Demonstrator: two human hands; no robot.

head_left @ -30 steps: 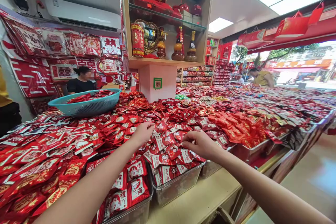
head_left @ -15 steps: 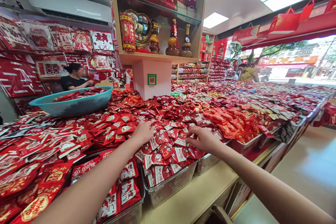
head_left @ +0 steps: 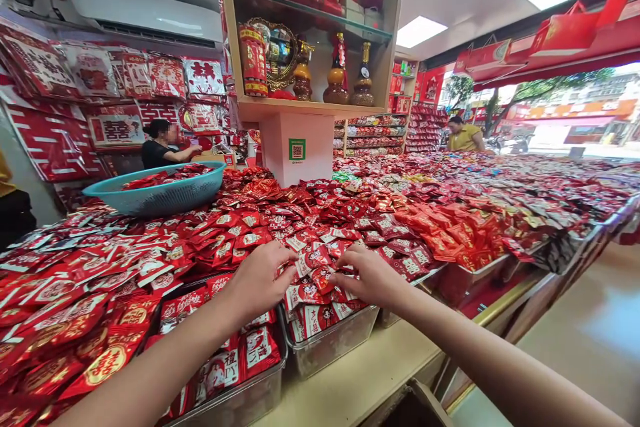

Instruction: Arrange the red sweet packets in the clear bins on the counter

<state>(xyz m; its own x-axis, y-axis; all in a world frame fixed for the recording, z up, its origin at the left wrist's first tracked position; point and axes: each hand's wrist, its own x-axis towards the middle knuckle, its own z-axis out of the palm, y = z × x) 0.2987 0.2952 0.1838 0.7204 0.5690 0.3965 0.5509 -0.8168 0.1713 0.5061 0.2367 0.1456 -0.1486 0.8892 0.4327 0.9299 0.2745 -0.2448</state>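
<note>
My left hand (head_left: 265,277) rests over the left side of a heap of small red-and-white wrapped packets (head_left: 316,315), thumb and fingers apart. On the heap's right side my right hand (head_left: 370,272) is bent at the fingers, with a gap between thumb and fingertips; its fingertips touch or hover close over the packets. Neither hand visibly grips a packet. The heap fills a clear plastic bin (head_left: 335,341) at the counter's front. Beside it on the left, another clear bin (head_left: 250,390) holds larger red-and-white packets (head_left: 260,347).
A blue plastic basket (head_left: 155,197) with red packets sits on the left. Orange-red packets (head_left: 460,237) lie to the right. Behind stands a display cabinet (head_left: 310,107) with bottles. One person (head_left: 163,147) is at the back left, another (head_left: 465,135) at the far right.
Both hands have come nearer to me and lower over the heap, and closer together. The view has turned slightly left.
</note>
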